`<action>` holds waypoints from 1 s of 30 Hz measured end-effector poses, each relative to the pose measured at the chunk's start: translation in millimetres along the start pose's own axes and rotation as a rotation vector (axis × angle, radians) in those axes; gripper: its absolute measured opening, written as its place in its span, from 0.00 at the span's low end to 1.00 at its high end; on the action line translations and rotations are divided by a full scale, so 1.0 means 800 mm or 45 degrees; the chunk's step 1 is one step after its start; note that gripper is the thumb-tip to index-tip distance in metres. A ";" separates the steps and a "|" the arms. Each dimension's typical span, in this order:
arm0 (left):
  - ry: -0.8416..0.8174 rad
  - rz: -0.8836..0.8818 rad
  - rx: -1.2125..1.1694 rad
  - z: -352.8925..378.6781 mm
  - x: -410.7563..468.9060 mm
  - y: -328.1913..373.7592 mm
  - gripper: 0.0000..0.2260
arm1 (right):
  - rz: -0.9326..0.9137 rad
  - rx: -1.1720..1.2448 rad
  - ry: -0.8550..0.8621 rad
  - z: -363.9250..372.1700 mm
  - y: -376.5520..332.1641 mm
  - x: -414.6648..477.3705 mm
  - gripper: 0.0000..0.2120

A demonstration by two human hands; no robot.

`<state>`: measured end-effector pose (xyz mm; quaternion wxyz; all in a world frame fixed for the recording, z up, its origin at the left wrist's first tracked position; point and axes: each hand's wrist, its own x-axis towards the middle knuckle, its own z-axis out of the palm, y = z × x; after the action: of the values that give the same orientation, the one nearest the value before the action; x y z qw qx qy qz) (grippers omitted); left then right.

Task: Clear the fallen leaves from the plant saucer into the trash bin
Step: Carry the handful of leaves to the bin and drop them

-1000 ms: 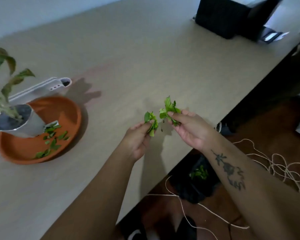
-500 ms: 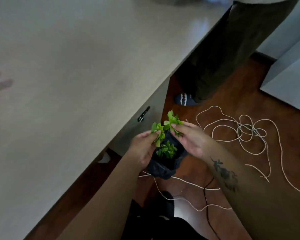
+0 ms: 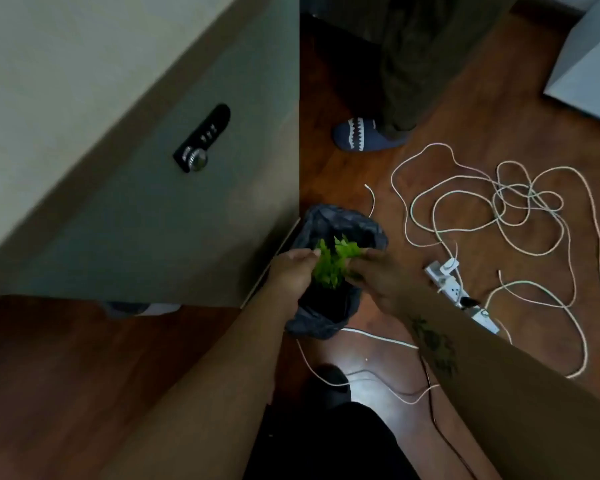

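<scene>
Both hands have dropped from above the worktop edge down to the mouth of the trash bin, and the camera now looks almost straight down at the floor. Left hand (image 3: 293, 271) and right hand (image 3: 378, 277) sit close together right over the bin's opening, each with fingers pinched around a clump of bright green leaves (image 3: 331, 266); the 2 clumps meet between the hands, so they read as 1 bunch. Motion blur keeps me from seeing exactly how the fingertips close, but both hands are gripping leaves. On the right forearm a dark tattoo (image 3: 432, 344) shows.

Directly beneath the hands stands the trash bin (image 3: 326, 317), lined with a dark crumpled bag, on the brown wooden floor (image 3: 49, 358). Just left of the bin rises the grey side panel (image 3: 174, 220) under the worktop (image 3: 49, 64), carrying a black combination lock (image 3: 201, 138) with a metal knob. Right of the bin lies a white power strip (image 3: 461, 296), and beyond it a loose tangle of white cord (image 3: 499, 202) spreads over the floor. Beyond the bin, another person's dark trouser leg and a navy slipper (image 3: 368, 135) with a white toothed pattern stand on the floor.
</scene>
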<state>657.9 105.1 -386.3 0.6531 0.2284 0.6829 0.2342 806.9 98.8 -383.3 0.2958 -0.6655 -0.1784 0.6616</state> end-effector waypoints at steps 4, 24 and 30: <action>0.069 0.004 0.254 -0.004 0.024 -0.025 0.14 | -0.131 -0.243 0.088 -0.012 0.039 0.037 0.26; 0.329 0.768 0.456 -0.140 -0.317 0.196 0.04 | -1.003 -0.872 0.037 0.147 -0.255 -0.277 0.04; 0.641 0.729 0.252 -0.279 -0.393 0.184 0.05 | -1.073 -1.097 -0.267 0.296 -0.253 -0.338 0.05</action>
<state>449.3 21.3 -40.1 0.3481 0.4070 0.7497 0.3887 588.1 120.0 -34.6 0.2173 -0.5287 -0.7060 0.4181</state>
